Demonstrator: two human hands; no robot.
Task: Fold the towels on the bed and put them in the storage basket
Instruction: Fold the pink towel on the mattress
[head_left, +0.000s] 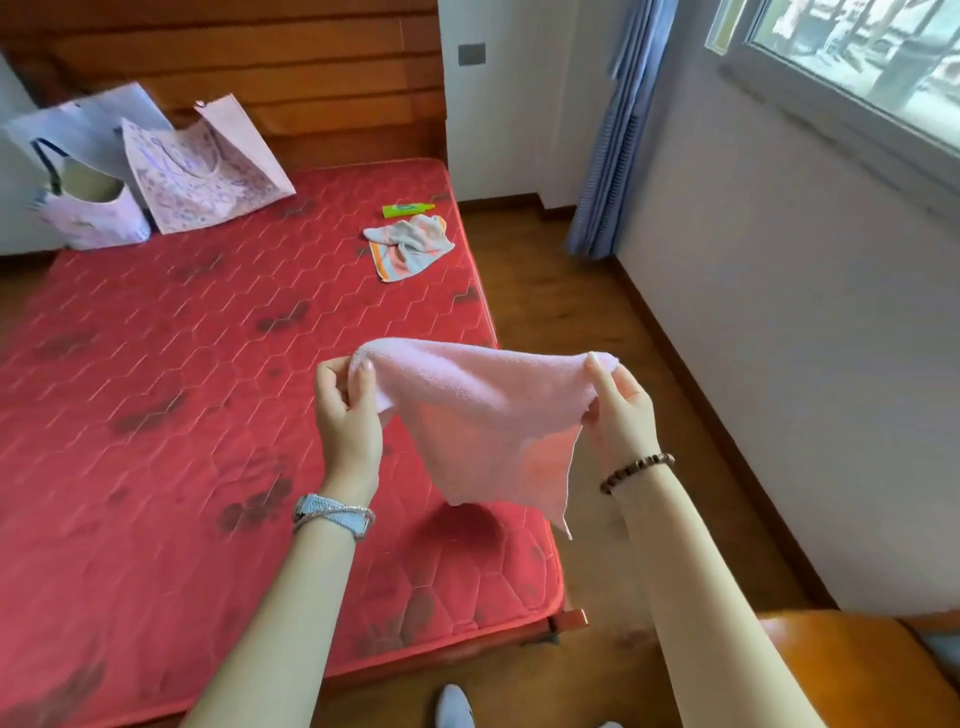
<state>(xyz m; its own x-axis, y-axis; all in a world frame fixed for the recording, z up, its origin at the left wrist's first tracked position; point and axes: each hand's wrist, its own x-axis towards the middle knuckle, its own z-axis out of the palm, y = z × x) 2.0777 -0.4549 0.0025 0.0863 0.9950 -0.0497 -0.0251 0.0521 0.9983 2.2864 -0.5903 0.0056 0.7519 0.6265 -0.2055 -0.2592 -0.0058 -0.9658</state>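
Observation:
A pink towel (478, 415) hangs in the air over the right edge of the red mattress (182, 389). My left hand (345, 410) pinches its upper left corner and my right hand (621, 402) pinches its upper right corner, so the cloth droops to a point between my arms. A second towel (408, 247), grey-white with orange stripes, lies crumpled on the mattress near its far right edge. At the head of the bed stand two pale bags: an open one with dark handles (88, 208) and a patterned pink one (208, 171).
A green tube (408, 209) lies just beyond the striped towel. The wooden headboard (260, 62) closes the far side. Wooden floor (597, 364) runs along the bed's right, with a blue curtain (618, 130), a white wall and an orange wooden seat (857, 670) nearby.

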